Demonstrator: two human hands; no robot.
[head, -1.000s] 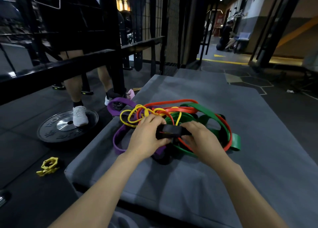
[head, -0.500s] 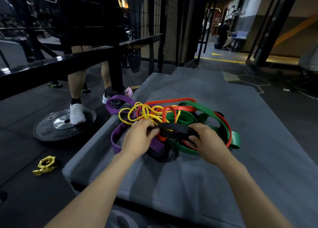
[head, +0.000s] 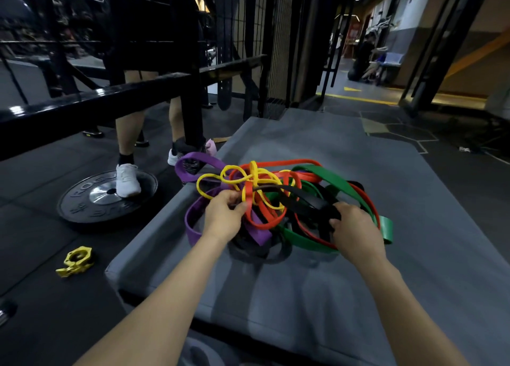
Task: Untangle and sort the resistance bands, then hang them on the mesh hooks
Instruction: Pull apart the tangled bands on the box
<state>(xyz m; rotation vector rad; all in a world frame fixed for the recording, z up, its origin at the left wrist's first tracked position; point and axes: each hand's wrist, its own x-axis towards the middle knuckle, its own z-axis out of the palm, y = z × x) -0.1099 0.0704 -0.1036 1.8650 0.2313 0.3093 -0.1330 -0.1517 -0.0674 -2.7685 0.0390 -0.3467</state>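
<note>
Tangled bands (head: 278, 197) on grey pad (head: 414, 227); left hand (head: 223, 219) pinches tangle, right hand (head: 356, 227) grips black band (head: 306, 200)

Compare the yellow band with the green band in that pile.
The yellow band is thin and knotted into small loops at the pile's far left; the green band is wide and flat, sweeping in a broad arc along the right side. Both lie tangled with the other bands on the grey mat.

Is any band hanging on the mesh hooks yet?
No, the purple band, green band and the others all lie tangled on the grey mat.
</note>
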